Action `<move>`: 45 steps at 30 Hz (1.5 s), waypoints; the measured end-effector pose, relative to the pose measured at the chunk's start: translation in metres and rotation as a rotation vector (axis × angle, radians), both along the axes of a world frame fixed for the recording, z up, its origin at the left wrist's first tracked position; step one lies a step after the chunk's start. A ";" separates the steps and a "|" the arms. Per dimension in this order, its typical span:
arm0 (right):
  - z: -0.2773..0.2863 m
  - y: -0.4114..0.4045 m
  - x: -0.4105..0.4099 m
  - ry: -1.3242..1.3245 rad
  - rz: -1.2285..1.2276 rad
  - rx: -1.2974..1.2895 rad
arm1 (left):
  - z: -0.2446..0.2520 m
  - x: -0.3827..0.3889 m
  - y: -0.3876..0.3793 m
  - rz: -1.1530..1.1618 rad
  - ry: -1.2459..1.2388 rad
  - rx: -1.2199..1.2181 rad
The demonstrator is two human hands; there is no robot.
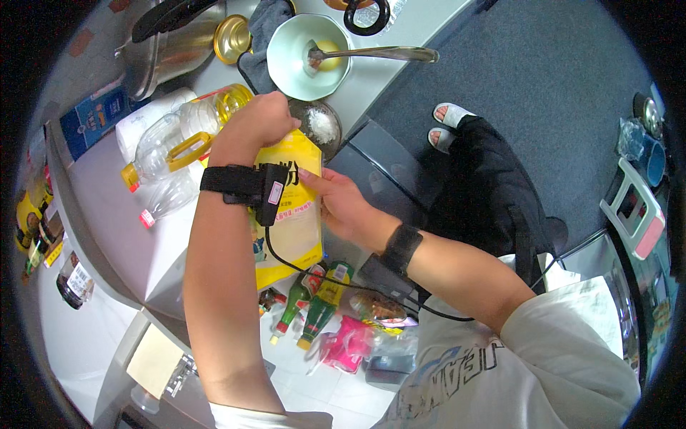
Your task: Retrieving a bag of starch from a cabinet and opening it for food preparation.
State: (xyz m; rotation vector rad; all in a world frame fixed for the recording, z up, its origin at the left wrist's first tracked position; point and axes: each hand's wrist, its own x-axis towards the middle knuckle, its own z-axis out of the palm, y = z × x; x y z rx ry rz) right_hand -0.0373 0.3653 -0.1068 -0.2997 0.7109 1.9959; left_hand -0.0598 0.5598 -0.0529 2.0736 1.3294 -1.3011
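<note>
My left hand (270, 119) is closed at the upper edge of a yellow plastic pouch (303, 230). The pouch bears large black characters and has a pale see-through panel. Gripping its side edge is my right hand (348, 206), thumb on the printed face, the other fingers mostly behind. Just beyond the pouch's top lies a dark round dish (336, 140) with a mound of white powder (322, 126). A pale green bowl (281, 59) stands farther back, holding what looks like egg yolk (330, 53) and a metal spoon (386, 53). My left forearm and its strapped black box cover part of the pouch.
Left of my hands lie a clear oil bottle (161, 145) with a yellow handle and a smaller clear bottle (174, 198). Green glass bottles (324, 305) and a pink packet (351, 343) are below the pouch. A black cable (343, 287) crosses between my wrists.
</note>
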 end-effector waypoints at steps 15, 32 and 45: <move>0.002 0.011 -0.001 -0.088 0.121 -0.040 | -0.015 -0.014 0.001 -0.001 0.013 -0.042; -0.006 0.010 0.001 0.042 0.072 -0.090 | -0.020 -0.021 -0.002 -0.016 -0.069 0.012; -0.009 0.001 -0.002 -0.062 0.049 -0.237 | -0.024 -0.024 -0.002 -0.007 -0.100 0.037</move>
